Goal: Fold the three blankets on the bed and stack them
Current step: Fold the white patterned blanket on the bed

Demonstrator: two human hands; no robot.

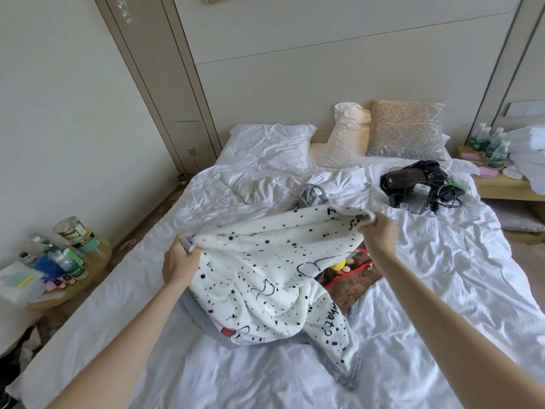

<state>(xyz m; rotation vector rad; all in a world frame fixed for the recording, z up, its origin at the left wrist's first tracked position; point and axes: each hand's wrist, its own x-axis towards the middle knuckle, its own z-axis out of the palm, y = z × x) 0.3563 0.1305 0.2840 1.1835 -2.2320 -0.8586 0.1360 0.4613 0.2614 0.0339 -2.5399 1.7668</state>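
- Spotted blanket point(265, 270): centre of the frame, on the bed. Its upper edge is lifted between both hands and the rest sags in a heap onto the sheet.
- Left hand point(180, 264): fingers curled round the grey-trimmed edge at the blanket's left, fingertips buried in the fabric.
- Right hand point(379, 234): grips the upper right of the same edge, fingers tucked under the fold and out of sight.
- Hidden: brown blanket point(354, 286) mostly covered; only a patch with red and yellow print shows just right of the spotted one. Grey blanket point(312, 196) bunched just behind the lifted edge, its lower part covered.
- Look: white fleece with black dots, line drawings, some writing and a red mark at lower left. A grey border trails toward bottom centre.
- Room: the bed point(457, 255) shows rumpled sheet at right and along the bottom. Black devices and cables point(418, 184) lie at upper right, pillows point(271, 146) along the headboard. The bed's left edge runs diagonally, with bottles point(66, 262) beside it at left.
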